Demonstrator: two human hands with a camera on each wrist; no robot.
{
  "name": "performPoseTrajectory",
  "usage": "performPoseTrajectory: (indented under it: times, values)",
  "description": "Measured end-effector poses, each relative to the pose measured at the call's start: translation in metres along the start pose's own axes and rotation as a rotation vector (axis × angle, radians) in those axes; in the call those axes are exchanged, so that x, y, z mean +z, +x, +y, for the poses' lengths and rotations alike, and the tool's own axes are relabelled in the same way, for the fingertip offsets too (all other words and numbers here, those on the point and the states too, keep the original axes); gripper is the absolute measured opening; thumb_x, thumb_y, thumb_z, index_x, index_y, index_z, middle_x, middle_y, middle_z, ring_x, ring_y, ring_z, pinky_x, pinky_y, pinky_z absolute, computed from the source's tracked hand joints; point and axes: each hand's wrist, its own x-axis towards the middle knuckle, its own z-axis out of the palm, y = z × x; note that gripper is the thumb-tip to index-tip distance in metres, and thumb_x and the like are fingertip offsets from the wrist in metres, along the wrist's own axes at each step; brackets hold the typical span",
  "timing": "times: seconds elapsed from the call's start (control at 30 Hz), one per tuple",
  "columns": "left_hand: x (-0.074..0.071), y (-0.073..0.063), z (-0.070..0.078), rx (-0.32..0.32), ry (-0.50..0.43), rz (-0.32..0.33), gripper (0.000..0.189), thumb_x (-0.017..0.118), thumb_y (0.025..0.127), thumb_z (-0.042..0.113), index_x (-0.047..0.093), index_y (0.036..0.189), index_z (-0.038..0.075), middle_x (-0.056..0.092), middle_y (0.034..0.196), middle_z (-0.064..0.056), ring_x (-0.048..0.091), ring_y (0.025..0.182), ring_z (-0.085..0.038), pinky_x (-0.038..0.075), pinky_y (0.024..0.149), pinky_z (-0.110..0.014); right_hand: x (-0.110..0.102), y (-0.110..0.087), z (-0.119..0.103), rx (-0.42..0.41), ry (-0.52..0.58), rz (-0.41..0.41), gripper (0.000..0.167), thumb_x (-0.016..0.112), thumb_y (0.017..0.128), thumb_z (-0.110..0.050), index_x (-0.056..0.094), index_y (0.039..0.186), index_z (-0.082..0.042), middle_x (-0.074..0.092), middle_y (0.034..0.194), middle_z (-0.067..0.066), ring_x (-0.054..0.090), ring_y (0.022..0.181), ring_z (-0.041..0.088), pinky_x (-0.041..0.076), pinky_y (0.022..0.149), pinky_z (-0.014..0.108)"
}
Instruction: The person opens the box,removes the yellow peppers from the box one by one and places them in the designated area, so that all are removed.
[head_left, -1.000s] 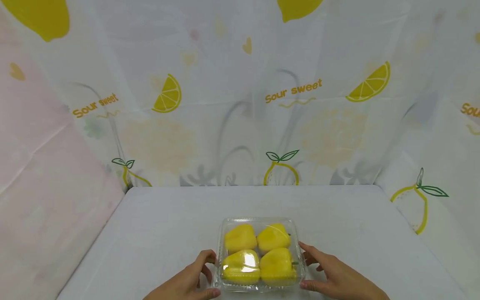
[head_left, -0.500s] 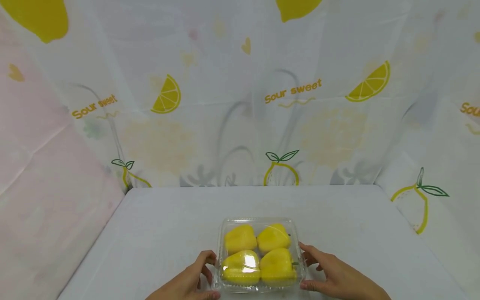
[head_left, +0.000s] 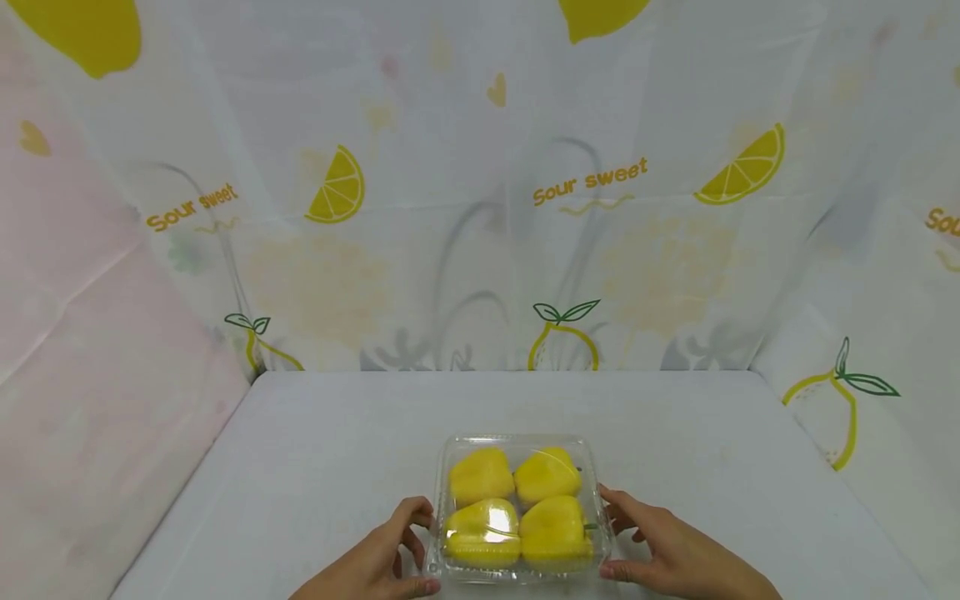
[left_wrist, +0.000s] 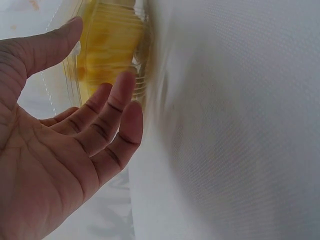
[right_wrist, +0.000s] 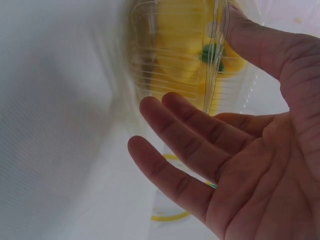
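Observation:
A clear plastic clamshell box [head_left: 517, 577] with its lid down sits on the white table near its front edge. Inside it lie several yellow bell peppers [head_left: 480, 477]; a green stem [right_wrist: 212, 57] shows through the wall in the right wrist view. My left hand [head_left: 375, 558] is at the box's left side, thumb by the front corner, its fingers loosely bent in the left wrist view. On the other side, my right hand [head_left: 663, 546] has its thumb and index finger at the box's edge, while the other fingers [right_wrist: 185, 140] extend loosely beside the wall.
The white tabletop [head_left: 337, 433] stretches behind and to both sides of the box. A printed cloth [head_left: 450, 250] with lemons and lettering hangs at the back and right, and a pinkish cloth [head_left: 90, 333] hangs on the left.

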Motion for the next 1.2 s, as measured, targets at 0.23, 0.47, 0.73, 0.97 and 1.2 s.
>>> performPoseTrajectory:
  times: [0.23, 0.47, 0.73, 0.97, 1.2]
  values:
    - [-0.0006, 0.0011, -0.006, 0.122, 0.032, 0.053, 0.064, 0.076, 0.088, 0.022, 0.036, 0.134, 0.005, 0.054, 0.12, -0.01, 0.062, 0.083, -0.011, 0.052, 0.065, -0.027, -0.0005, 0.0001, 0.0011, -0.07, -0.006, 0.014, 0.076, 0.069, 0.093, -0.036, 0.033, 0.147, 0.004, 0.064, 0.121, 0.001, 0.06, 0.105, 0.008, 0.054, 0.079, 0.032]
    - [-0.0016, -0.0003, -0.0096, 0.129, -0.016, 0.072, 0.062, 0.078, 0.087, 0.02, 0.04, 0.134, 0.008, 0.057, 0.113, -0.009, 0.064, 0.081, -0.013, 0.053, 0.065, -0.029, -0.0004, 0.0017, 0.0002, -0.024, 0.017, -0.004, 0.078, 0.069, 0.092, -0.038, 0.034, 0.147, 0.004, 0.063, 0.12, -0.001, 0.06, 0.103, 0.007, 0.053, 0.081, 0.032]
    - [-0.0039, -0.0007, -0.0054, 0.09, -0.285, 0.021, 0.065, 0.076, 0.087, 0.008, 0.034, 0.136, -0.004, 0.06, 0.106, -0.017, 0.063, 0.081, -0.011, 0.056, 0.07, -0.03, 0.0009, 0.0022, 0.0035, -0.098, -0.017, 0.031, 0.075, 0.069, 0.093, -0.035, 0.034, 0.147, 0.005, 0.065, 0.119, -0.001, 0.062, 0.102, 0.007, 0.054, 0.078, 0.032]
    - [-0.0033, -0.0012, -0.0036, 0.038, -0.363, -0.003, 0.069, 0.076, 0.087, 0.01, 0.032, 0.137, -0.006, 0.063, 0.098, -0.013, 0.062, 0.08, -0.01, 0.054, 0.072, -0.025, 0.0006, 0.0021, 0.0009, -0.013, 0.032, -0.002, 0.076, 0.069, 0.093, -0.037, 0.035, 0.147, 0.003, 0.064, 0.12, -0.001, 0.061, 0.101, 0.006, 0.054, 0.08, 0.032]
    - [-0.0024, -0.002, -0.003, -0.011, -0.414, -0.02, 0.067, 0.075, 0.087, 0.008, 0.031, 0.137, -0.003, 0.064, 0.095, -0.011, 0.061, 0.078, -0.012, 0.052, 0.073, -0.024, 0.0014, 0.0017, 0.0005, 0.005, 0.055, -0.008, 0.077, 0.069, 0.092, -0.037, 0.034, 0.147, 0.003, 0.063, 0.12, -0.001, 0.06, 0.101, 0.006, 0.054, 0.08, 0.031]
